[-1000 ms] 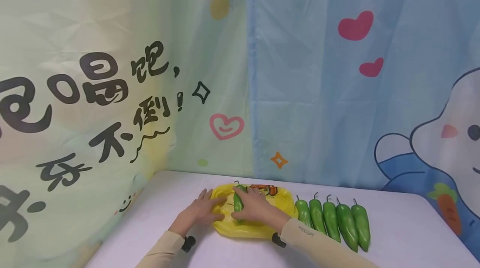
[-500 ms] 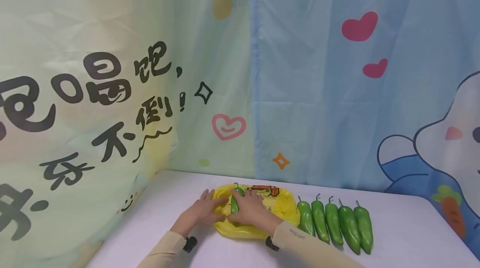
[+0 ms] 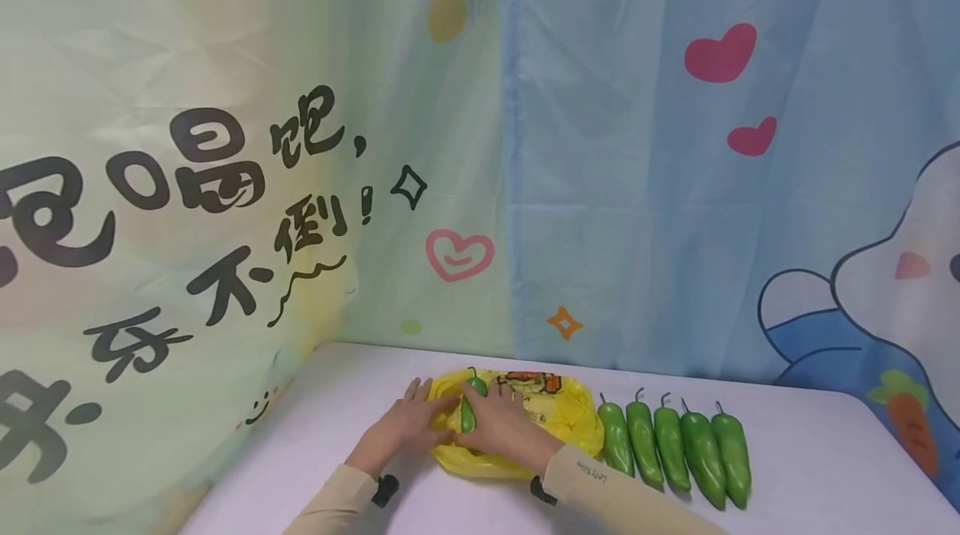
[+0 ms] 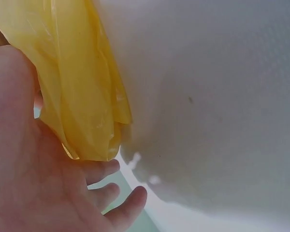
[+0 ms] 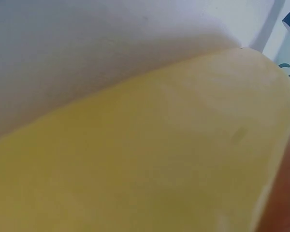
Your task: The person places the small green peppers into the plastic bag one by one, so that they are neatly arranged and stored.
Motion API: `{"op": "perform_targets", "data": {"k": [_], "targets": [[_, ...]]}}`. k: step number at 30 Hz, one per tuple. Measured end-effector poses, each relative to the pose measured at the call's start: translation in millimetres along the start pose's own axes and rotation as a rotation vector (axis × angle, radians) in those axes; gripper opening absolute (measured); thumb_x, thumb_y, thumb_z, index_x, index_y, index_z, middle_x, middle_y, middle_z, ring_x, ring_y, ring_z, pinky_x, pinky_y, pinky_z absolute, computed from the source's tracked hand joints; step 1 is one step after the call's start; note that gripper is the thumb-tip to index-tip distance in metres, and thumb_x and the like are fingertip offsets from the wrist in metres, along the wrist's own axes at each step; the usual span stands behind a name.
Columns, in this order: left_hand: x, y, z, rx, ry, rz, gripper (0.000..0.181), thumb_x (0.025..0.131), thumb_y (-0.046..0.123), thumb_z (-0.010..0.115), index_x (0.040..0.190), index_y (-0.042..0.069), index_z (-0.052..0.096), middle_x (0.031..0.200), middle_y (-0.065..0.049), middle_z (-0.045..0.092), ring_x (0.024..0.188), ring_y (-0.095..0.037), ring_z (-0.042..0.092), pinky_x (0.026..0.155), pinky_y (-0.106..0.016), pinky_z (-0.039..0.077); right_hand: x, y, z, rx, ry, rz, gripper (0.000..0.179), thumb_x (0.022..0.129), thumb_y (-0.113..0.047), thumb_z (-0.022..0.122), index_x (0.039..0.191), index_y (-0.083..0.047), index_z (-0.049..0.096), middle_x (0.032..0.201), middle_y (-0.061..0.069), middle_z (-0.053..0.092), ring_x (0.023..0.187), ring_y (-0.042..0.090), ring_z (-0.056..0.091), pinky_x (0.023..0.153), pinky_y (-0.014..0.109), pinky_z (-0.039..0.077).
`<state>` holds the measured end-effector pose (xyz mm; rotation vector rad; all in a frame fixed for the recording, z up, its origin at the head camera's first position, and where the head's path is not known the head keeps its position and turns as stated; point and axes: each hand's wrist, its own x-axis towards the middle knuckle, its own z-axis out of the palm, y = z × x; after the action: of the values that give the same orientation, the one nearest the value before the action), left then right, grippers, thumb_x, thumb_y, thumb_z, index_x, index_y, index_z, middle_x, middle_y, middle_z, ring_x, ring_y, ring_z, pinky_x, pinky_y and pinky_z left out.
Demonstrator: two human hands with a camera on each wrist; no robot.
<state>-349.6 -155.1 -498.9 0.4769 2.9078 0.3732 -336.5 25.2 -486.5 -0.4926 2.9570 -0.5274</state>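
Note:
A yellow plastic bag (image 3: 576, 422) with printing on it lies on the white table. My right hand (image 3: 507, 425) is over the bag's left part, thumb and fingers around a green pepper (image 3: 467, 417) whose curved stem points away from me. Part of that pepper is hidden under the hand. At the bag's left edge is my left hand (image 3: 405, 427), fingers spread, with the index finger and thumb reaching toward the pepper. In the left wrist view, a fold of the yellow bag (image 4: 82, 92) runs past the thumb, beside the extended fingers. Yellow plastic (image 5: 150, 159) fills most of the right wrist view.
Several more green peppers (image 3: 672, 447) lie side by side to the right of the bag, stems pointing away. The white table (image 3: 795, 443) ends at a patterned curtain (image 3: 585, 252) behind. My right sleeve (image 3: 615, 489) passes in front of the row.
The right hand and the pepper have shifted slightly left, closer to the left hand. The whole view has drifted a little. The row of peppers has stayed in place.

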Motion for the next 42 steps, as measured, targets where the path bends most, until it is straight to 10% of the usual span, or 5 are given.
{"op": "perform_targets", "data": {"k": [42], "targets": [[0.8, 1.6, -1.7, -0.047, -0.025, -0.021, 0.059, 0.092, 0.046, 0.067, 0.146, 0.027, 0.053, 0.163, -0.024, 0.028, 0.152, -0.048, 0.017, 0.117, -0.07, 0.025, -18.1, 16, -21, 0.033, -0.006, -0.036, 0.084, 0.088, -0.061, 0.067, 0.157, -0.026, 0.035, 0.161, 0.029, 0.025, 0.149, 0.055, 0.017, 0.113, 0.08, 0.017]]}}
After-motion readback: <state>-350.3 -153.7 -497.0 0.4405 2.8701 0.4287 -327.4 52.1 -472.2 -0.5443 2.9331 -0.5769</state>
